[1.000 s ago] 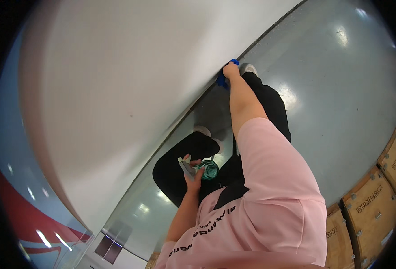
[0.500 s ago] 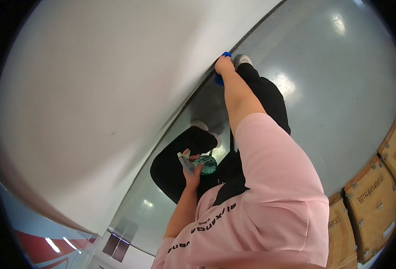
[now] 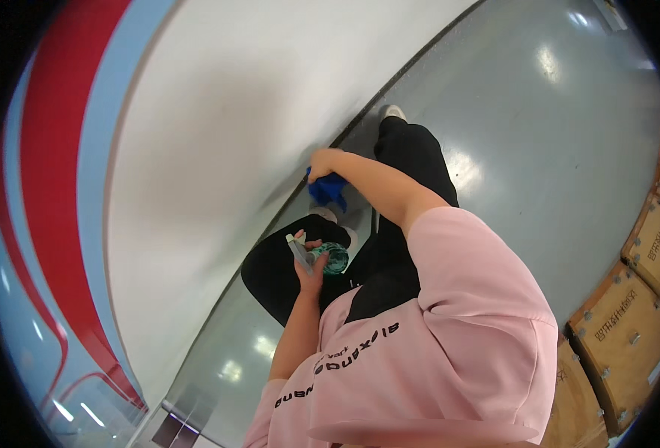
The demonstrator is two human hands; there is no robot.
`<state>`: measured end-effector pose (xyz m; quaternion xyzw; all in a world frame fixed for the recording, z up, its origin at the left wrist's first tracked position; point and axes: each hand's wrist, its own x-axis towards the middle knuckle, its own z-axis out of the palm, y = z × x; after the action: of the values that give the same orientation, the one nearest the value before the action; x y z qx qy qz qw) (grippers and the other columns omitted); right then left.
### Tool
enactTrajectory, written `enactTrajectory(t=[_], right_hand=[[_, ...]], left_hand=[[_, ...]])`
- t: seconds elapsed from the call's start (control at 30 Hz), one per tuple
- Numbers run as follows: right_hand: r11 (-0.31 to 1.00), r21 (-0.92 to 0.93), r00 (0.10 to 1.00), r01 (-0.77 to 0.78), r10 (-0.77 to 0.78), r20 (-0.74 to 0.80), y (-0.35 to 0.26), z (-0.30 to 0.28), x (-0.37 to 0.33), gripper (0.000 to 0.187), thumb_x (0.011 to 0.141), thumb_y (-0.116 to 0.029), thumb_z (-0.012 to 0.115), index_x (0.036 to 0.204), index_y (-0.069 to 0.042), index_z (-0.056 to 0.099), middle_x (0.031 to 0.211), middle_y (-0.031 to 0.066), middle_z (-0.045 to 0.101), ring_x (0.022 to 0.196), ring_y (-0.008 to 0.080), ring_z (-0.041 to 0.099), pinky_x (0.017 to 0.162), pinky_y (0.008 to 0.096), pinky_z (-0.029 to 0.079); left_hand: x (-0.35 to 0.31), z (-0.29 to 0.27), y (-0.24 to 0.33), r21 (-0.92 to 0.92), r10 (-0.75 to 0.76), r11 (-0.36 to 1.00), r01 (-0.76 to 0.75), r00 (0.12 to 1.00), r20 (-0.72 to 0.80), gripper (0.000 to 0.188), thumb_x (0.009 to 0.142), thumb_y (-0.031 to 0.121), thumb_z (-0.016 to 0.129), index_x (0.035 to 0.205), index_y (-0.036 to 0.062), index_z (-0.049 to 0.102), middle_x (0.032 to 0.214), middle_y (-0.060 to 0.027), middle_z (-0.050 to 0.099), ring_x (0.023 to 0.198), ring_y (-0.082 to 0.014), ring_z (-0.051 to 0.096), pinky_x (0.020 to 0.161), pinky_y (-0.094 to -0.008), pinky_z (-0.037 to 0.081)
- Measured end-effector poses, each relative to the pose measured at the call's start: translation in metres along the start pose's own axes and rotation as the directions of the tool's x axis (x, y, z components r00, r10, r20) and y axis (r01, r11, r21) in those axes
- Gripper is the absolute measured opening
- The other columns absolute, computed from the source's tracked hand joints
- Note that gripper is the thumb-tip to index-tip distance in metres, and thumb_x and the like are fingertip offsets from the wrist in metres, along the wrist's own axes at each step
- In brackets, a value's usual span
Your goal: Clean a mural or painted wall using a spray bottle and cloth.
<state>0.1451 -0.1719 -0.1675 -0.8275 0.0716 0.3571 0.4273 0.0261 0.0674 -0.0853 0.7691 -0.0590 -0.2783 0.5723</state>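
Note:
My right hand is closed on a blue cloth, which hangs loosely from it close to the base of the white wall. In front of my body, my left hand grips a spray bottle with a transparent green body and a grey and pale trigger head. The bottle lies sideways above my bent left leg. Part of the cloth is hidden behind my right hand, and whether it touches the wall I cannot tell.
A dark skirting strip runs along the foot of the wall. Grey glossy floor spreads to the right, with several wooden crates in a row. Red and blue bands colour the wall at left. My black-trousered legs are bent beneath me.
My right hand has come back along the wall's base with the cloth, toward my left foot. More of the cloth shows. The view has shifted, revealing more of the red and blue bands.

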Motion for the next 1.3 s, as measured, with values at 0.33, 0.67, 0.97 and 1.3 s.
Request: enactTrajectory(t=[0.33,0.67,0.97,1.3], right_hand=[[0.933,-0.086,0.8,0.349,-0.345,-0.492,0.014,0.057,-0.055,0.028,0.07,-0.007,0.052,0.097,-0.013,0.059,0.099,0.014,0.052,0.092,0.0298,0.053,0.08,0.0382,0.043],[0.295,0.911,0.952,0.287,-0.194,-0.238,-0.033,0.057,-0.098,0.035,0.072,0.0,0.042,0.105,-0.001,0.052,0.095,0.011,0.058,0.084,0.0203,0.057,0.077,0.0321,0.046],[0.309,0.871,0.921,0.381,-0.206,-0.33,-0.047,0.069,-0.112,0.032,0.078,-0.01,0.049,0.109,-0.003,0.05,0.1,0.0075,0.056,0.092,0.018,0.053,0.083,0.0316,0.042],[0.769,0.439,0.851,0.465,-0.253,-0.46,-0.044,0.072,-0.106,0.038,0.074,-0.011,0.056,0.11,0.001,0.051,0.093,0.0104,0.058,0.088,0.0183,0.054,0.079,0.0303,0.042]], left_hand=[[0.002,-0.003,-0.033,-0.124,0.142,0.982,-0.143,0.99,-0.02,0.074,0.065,-0.002,0.061,0.131,0.0066,0.029,0.087,-0.0052,0.056,0.087,-0.016,0.052,0.082,-0.0304,0.038],[0.014,0.003,-0.032,0.012,0.377,0.925,-0.38,0.922,0.083,0.067,0.06,0.0,0.063,0.122,0.0118,0.04,0.082,-0.0036,0.057,0.078,-0.0148,0.055,0.074,-0.0273,0.042],[0.032,0.01,-0.042,-0.066,0.296,0.954,-0.294,0.955,0.022,0.052,0.058,0.002,0.064,0.105,0.005,0.043,0.077,-0.0022,0.053,0.074,-0.0141,0.053,0.07,-0.0273,0.042],[0.04,0.017,-0.063,0.037,0.449,0.892,-0.45,0.893,0.018,0.074,0.058,0.008,0.065,0.125,0.0069,0.033,0.08,-0.0071,0.057,0.073,-0.021,0.058,0.067,-0.0308,0.045]])
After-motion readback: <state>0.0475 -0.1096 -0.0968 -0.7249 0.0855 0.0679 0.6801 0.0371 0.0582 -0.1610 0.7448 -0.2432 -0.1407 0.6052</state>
